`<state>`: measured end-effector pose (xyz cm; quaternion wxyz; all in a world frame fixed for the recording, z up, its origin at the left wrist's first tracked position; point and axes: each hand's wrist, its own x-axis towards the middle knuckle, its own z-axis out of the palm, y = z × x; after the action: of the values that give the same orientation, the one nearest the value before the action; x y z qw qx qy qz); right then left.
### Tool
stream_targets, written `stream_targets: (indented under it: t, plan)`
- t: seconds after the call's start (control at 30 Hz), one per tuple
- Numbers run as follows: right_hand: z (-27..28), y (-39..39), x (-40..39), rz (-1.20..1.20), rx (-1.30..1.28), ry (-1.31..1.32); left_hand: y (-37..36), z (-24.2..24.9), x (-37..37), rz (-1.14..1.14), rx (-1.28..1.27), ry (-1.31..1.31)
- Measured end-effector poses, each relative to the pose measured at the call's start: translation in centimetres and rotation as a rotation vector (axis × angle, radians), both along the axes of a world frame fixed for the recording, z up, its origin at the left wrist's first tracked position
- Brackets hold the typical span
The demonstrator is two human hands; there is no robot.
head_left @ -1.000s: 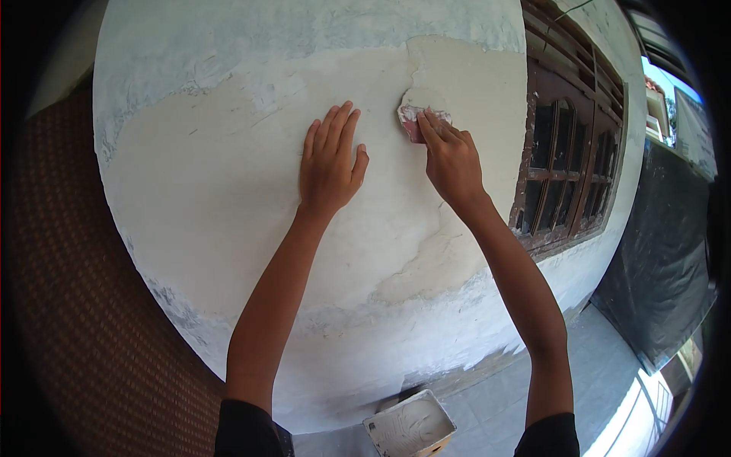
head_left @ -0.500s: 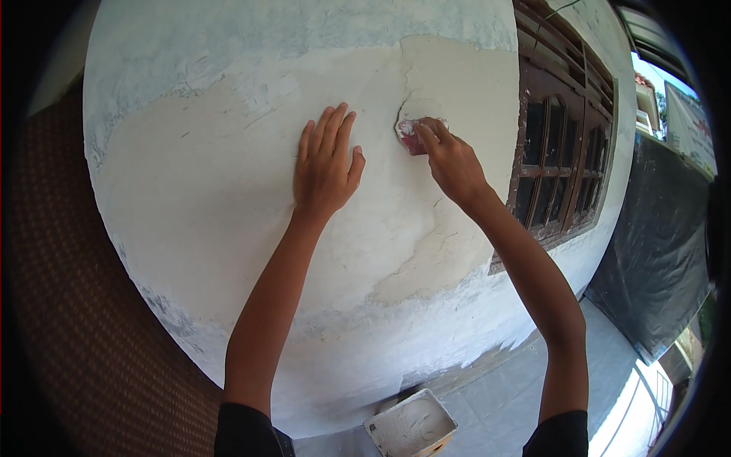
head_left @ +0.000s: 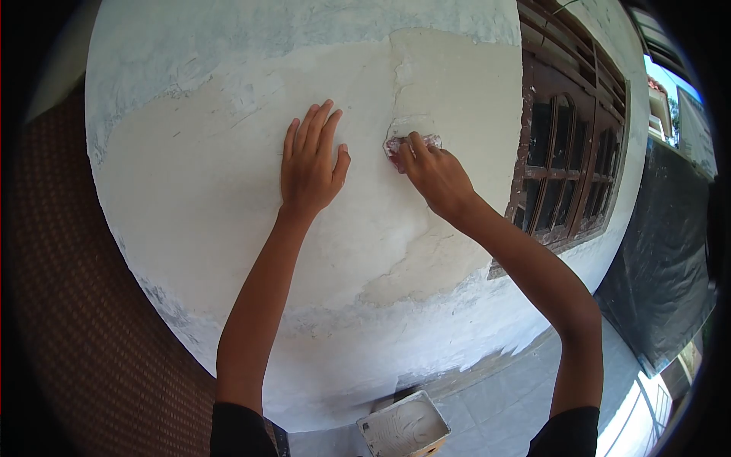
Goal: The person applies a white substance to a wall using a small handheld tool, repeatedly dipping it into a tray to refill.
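My left hand (head_left: 311, 161) lies flat on the plastered wall (head_left: 205, 183), fingers stretched upward and thumb out to the right. To its right, my right hand (head_left: 438, 171) grips a small reddish scraper (head_left: 395, 152) smeared with white filler. The scraper presses against the wall at the left edge of a cream-coloured patch (head_left: 464, 99); part of it is hidden behind my fingers. Fresh filler shows as a smooth band just above the blade. At the bottom, a container (head_left: 403, 424) of white filler stands on the grey floor.
A brown wooden window (head_left: 563, 145) with dark panes and bars is set in the wall on the right. Beyond it hangs a black sheet (head_left: 659, 251). Brown woven-looking material (head_left: 91, 305) curves along the left. Grey sheeting (head_left: 495, 404) covers the floor.
My right hand has moved the scraper slightly down and to the left along the wall. The view has shifted a little; my left hand stays flat on the wall.
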<state>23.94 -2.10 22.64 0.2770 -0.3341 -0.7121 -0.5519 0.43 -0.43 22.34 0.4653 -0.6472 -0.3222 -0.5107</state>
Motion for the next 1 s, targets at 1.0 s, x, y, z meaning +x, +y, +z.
stream_targets:
  t: [1.0]
  plan:
    - [6.9,7.1,3.6,0.904,-0.159,0.908,0.6,1.1,1.2,0.091,0.043,-0.015]
